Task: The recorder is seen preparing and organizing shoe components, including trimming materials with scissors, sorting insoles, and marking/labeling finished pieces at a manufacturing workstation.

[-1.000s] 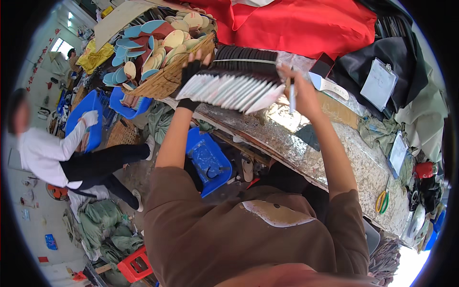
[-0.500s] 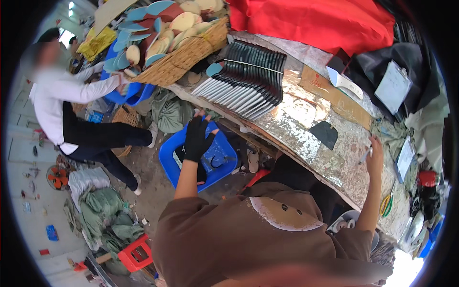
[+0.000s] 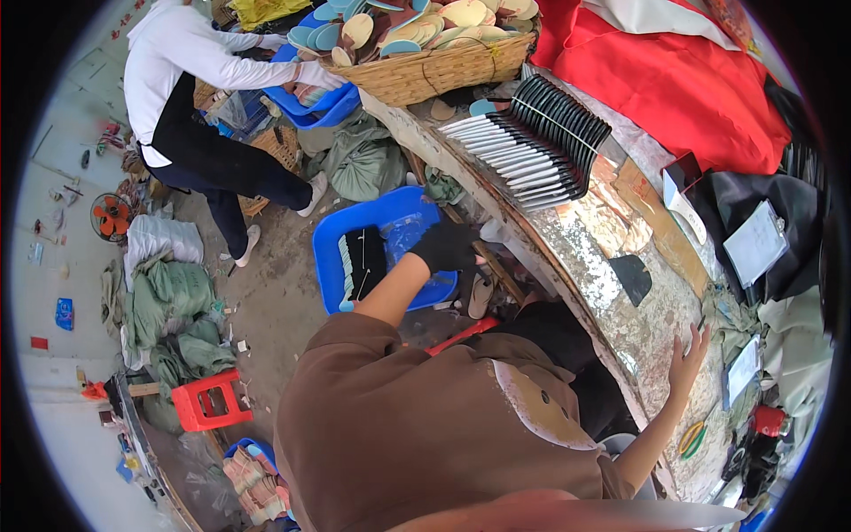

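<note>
While bent over the blue bin (image 3: 332, 257) under the bench (image 3: 612, 293): left hand (image 3: 446, 246), black-gloved, down at the bin's rim, grip hidden, cannot tell; right hand (image 3: 687, 356) flat, released, on the bench. Seemingly fetching soles (image 3: 362, 262); next, a firm pinch on that stack.

You've got bright, even daylight here, some glare off the shiny worktop (image 3: 620, 266), heavy fisheye bending plus black vignette at the rim.
</note>
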`<state>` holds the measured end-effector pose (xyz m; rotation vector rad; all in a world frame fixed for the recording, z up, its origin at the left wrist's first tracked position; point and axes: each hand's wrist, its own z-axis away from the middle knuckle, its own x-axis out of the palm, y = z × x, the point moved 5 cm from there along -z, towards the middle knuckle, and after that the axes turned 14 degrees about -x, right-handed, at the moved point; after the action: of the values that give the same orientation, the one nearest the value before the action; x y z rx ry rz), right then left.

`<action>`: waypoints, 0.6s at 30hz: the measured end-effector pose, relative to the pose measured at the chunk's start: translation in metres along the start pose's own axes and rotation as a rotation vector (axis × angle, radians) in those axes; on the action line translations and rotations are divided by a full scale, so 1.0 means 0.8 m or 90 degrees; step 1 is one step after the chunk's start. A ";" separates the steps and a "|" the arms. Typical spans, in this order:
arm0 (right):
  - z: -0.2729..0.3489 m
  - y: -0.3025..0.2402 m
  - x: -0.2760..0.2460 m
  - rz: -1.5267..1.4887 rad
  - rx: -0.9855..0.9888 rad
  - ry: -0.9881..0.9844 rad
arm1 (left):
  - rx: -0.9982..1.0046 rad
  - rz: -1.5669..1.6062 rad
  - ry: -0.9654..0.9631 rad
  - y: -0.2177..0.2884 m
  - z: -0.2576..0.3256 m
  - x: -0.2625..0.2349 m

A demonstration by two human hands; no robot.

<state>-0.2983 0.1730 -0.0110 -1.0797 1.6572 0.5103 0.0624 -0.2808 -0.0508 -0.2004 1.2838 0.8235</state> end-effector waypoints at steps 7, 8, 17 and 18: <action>0.080 -0.012 -0.033 -0.019 0.057 0.016 | 0.348 0.226 -0.222 0.194 0.006 -0.006; 0.092 -0.025 -0.044 -0.016 0.056 0.044 | 0.411 0.250 -0.184 0.222 0.012 -0.014; 0.339 -0.160 -0.149 -0.027 0.518 0.199 | 0.763 -0.030 0.081 0.357 -0.020 0.062; 0.397 -0.176 -0.149 0.008 0.550 0.201 | 0.758 -0.090 0.080 0.368 -0.022 0.072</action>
<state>-0.0050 0.3930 0.0070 -0.5074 1.8733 -0.3857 -0.1368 -0.0581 -0.0191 0.6112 1.6541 -0.1638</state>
